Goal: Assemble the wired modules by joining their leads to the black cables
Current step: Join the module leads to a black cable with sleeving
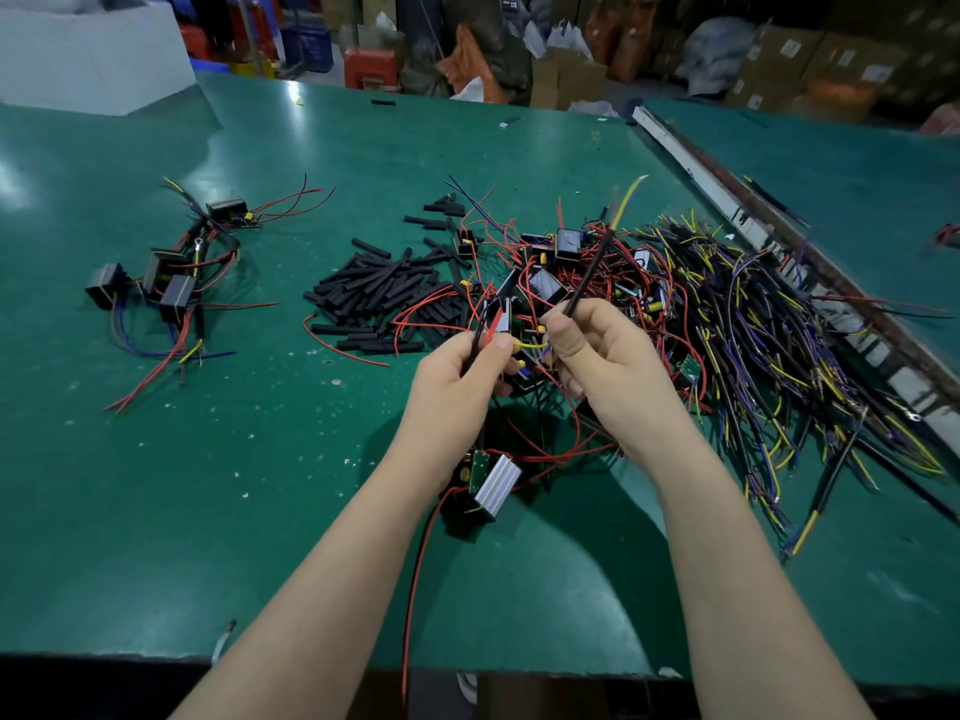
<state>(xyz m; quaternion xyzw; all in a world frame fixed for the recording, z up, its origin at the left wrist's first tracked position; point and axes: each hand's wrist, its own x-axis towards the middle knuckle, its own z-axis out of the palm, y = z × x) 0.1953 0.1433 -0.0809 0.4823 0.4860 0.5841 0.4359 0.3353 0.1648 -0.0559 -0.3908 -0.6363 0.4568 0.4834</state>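
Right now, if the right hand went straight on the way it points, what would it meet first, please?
Probably the left hand: the right hand, gripping a black cable, faces it across a short yellow lead. Depth is unclear.

Both hands, left (pixel 457 374) and right (pixel 597 356), raised close together, fingers pinched.

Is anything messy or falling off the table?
Yes. One red wire from the module hanging under the left hand droops past the table's near edge. The module pile is badly tangled.
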